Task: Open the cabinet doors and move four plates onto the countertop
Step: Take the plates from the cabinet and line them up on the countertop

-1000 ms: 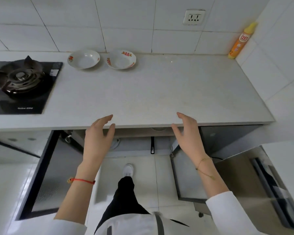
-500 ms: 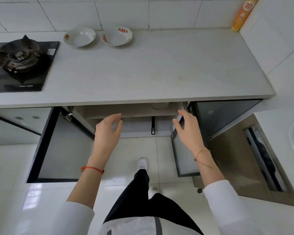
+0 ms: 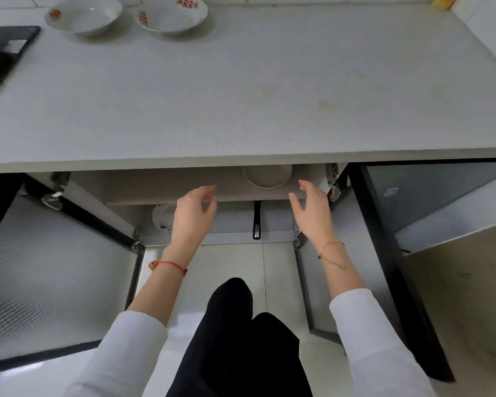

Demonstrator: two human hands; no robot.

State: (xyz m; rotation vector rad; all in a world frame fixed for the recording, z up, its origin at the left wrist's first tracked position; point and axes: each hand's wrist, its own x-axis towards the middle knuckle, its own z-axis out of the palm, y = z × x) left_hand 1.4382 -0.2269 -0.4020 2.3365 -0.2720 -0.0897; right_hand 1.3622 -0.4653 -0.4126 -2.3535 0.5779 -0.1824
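Two white plates with red flower prints, one on the left [image 3: 83, 16] and one on the right [image 3: 171, 15], sit at the back of the grey countertop [image 3: 255, 90]. Below the counter edge both cabinet doors stand open: the left door [image 3: 49, 285] and the right door [image 3: 384, 267]. On the shelf inside, a white plate [image 3: 267, 175] shows partly under the counter edge. My left hand [image 3: 194, 213] and my right hand [image 3: 312, 209] are at the shelf front, either side of that plate, fingers apart and holding nothing.
A black gas hob [image 3: 3, 55] takes the countertop's left end. A yellow bottle [image 3: 444, 1] stands at the back right. A black pan handle [image 3: 257, 222] and a white object [image 3: 161, 217] lie on the lower cabinet level. My dark-trousered legs [image 3: 235, 333] stand between the doors.
The view has tilted down and closer to the cabinet. Both hands have dropped from the counter edge to the shelf opening, nearing the white plate inside.
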